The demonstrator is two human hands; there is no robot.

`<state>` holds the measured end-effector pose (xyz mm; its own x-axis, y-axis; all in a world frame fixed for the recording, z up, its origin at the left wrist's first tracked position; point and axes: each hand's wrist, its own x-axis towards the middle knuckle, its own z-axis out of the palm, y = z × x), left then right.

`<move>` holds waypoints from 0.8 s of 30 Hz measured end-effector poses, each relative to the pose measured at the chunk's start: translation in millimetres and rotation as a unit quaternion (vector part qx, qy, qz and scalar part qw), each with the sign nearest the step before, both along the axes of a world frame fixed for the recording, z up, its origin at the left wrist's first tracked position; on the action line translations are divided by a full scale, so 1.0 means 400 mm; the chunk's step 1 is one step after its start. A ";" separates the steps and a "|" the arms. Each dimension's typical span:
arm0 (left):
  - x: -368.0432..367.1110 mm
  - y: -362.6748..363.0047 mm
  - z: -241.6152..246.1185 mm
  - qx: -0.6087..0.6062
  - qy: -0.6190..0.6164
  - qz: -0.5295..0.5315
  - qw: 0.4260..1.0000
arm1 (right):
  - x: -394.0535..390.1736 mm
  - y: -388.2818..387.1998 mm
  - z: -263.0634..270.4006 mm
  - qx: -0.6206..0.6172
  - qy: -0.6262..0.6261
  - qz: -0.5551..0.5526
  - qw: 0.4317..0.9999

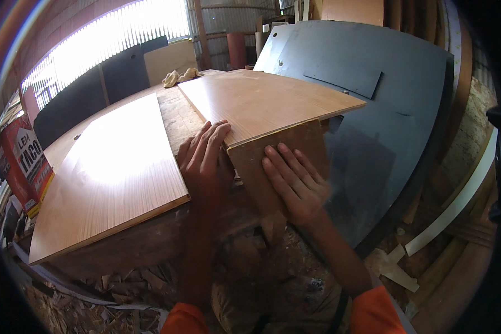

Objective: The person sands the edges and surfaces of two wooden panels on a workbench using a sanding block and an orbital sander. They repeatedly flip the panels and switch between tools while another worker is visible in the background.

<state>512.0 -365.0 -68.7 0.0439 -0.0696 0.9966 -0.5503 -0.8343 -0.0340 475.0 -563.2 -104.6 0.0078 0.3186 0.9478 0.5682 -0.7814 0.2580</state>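
A wood-grain laminated panel (267, 98) lies on the workbench, its near edge facing me. Below that edge a flat brown board piece (254, 167) stands steeply tilted, its top running along the panel's edge. My right hand (296, 183) rests flat against the face of this piece, fingers slightly spread and thumb hidden. At the panel's near left corner, the fingers of my left hand (206, 156) curl over the side; its thumb is mostly hidden. Just left of that hand lies a second wood-grain panel (121, 179), bright with glare.
A red Lem Taco can (25, 163) stands at the far left. A crumpled cloth (181, 77) lies at the bench's back. On the right leans a large dark grey sheet (375, 137) with a small strip (346, 83) on it. Wood scraps (137, 288) litter the floor.
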 end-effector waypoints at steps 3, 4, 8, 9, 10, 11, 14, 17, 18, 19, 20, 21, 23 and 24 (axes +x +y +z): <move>0.004 0.000 -0.003 -0.002 -0.004 -0.006 1.000 | 0.002 0.010 0.008 0.003 0.014 0.003 1.000; 0.005 0.000 -0.005 -0.004 -0.003 -0.007 1.000 | 0.003 0.013 0.009 0.007 0.006 0.011 1.000; 0.004 0.000 -0.011 -0.008 -0.005 -0.003 1.000 | 0.005 0.020 0.012 0.015 0.005 0.022 1.000; 0.003 0.002 -0.013 -0.008 0.006 -0.012 1.000 | 0.004 0.020 0.012 0.013 0.024 0.017 0.999; 0.001 0.002 -0.014 -0.008 0.017 -0.021 1.000 | 0.003 0.019 0.012 0.018 0.008 0.021 1.000; -0.001 0.005 -0.014 -0.010 0.026 -0.028 0.999 | -0.002 0.019 0.010 0.020 0.009 0.017 1.000; -0.004 0.006 -0.015 -0.011 0.030 -0.029 0.999 | -0.009 0.018 0.009 0.018 0.016 0.018 1.000; -0.004 0.003 -0.014 -0.015 0.031 -0.020 0.999 | -0.013 0.015 0.009 0.019 0.022 0.025 0.999; -0.004 0.002 -0.014 -0.018 0.034 -0.024 0.999 | -0.013 0.014 0.010 0.020 0.024 0.029 0.999; -0.006 0.001 -0.015 -0.019 0.037 -0.027 0.999 | -0.014 0.013 0.010 0.020 0.021 0.028 0.999; -0.007 0.001 -0.015 -0.021 0.041 -0.028 0.999 | -0.015 0.012 0.009 0.021 0.017 0.027 0.999; -0.007 0.001 -0.015 -0.020 0.036 -0.029 0.999 | -0.015 0.012 0.009 0.023 0.008 0.026 0.999; -0.008 0.002 -0.014 -0.019 0.031 -0.030 0.999 | -0.015 0.012 0.008 0.012 0.030 0.023 0.999; -0.008 0.001 -0.014 -0.019 0.030 -0.034 0.999 | -0.015 0.012 0.008 0.005 0.048 0.016 0.999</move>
<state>508.9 -364.6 -74.2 0.0994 -0.0357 0.9944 -0.6053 -0.7954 0.0320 468.8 -558.4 -101.6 0.0886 0.3115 0.9461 0.6147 -0.7645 0.1941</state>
